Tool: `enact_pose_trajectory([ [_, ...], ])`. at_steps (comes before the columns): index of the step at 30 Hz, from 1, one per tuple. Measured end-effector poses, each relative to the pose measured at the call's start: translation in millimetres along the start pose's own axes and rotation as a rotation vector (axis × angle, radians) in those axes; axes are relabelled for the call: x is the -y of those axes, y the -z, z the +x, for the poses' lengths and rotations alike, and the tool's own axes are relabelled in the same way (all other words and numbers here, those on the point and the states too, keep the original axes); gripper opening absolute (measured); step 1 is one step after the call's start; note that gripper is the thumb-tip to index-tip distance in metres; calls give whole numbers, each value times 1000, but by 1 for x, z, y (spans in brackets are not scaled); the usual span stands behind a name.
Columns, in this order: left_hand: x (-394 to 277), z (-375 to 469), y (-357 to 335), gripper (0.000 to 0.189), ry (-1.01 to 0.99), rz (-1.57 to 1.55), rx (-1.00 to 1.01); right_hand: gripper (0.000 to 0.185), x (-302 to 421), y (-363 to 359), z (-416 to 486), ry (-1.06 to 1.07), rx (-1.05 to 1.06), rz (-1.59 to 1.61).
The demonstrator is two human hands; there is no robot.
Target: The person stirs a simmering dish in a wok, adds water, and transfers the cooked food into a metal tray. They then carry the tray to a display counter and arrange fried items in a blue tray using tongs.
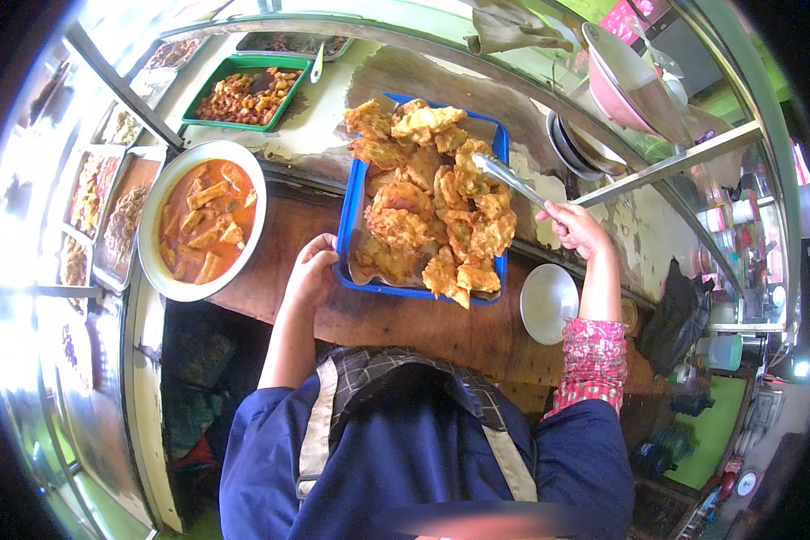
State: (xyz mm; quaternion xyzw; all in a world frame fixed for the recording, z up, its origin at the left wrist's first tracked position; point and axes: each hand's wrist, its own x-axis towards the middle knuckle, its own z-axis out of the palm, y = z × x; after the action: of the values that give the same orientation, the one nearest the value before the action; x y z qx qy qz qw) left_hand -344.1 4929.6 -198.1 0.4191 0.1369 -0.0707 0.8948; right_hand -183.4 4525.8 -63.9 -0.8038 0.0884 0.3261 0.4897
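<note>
A blue plastic tray (418, 292), lined with brown paper, lies before me and is heaped with golden fried fritters (400, 214). My left hand (315, 268) grips the tray's left rim near its front corner. In my right hand (576, 228) is the handle of metal tongs (516, 180), reaching in from the right. The far end of the tongs touches a fritter on the pile's right side; whether it pinches that piece I cannot tell. One fritter at the front hangs over the tray's near rim.
Left of the tray stands a large white bowl (260, 223) of tofu-like pieces in orange sauce. Beyond it is a green tray (192, 108) of diced food. A white bowl (549, 305) sits by my right forearm. Metal framing (668, 162) and stacked bowls (567, 145) border the right.
</note>
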Motion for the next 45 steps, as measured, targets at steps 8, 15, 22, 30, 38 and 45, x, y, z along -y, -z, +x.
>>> enact_pose_trajectory([
  [8, -2, -2, -4, 15, -3, -18, -21, 32, -8, 9, -21, 137, 42, 178],
  [15, -3, -2, -5, 14, 15, -60, -12, 31, 5, -1, -39, 225, 104, 240],
  [22, -1, -2, -3, 13, -6, -17, -19, 37, 9, -22, -42, 266, -117, -121],
  [30, -1, -2, -3, 13, 7, -81, 1, 37, -40, 7, -82, -1, -141, -297],
  [38, 0, -1, -1, 13, -5, -93, 36, 30, -58, 9, -106, 75, -34, 92],
  [45, 2, -1, 0, 12, 6, -110, 32, 38, -18, -27, -69, 224, -84, 52],
])
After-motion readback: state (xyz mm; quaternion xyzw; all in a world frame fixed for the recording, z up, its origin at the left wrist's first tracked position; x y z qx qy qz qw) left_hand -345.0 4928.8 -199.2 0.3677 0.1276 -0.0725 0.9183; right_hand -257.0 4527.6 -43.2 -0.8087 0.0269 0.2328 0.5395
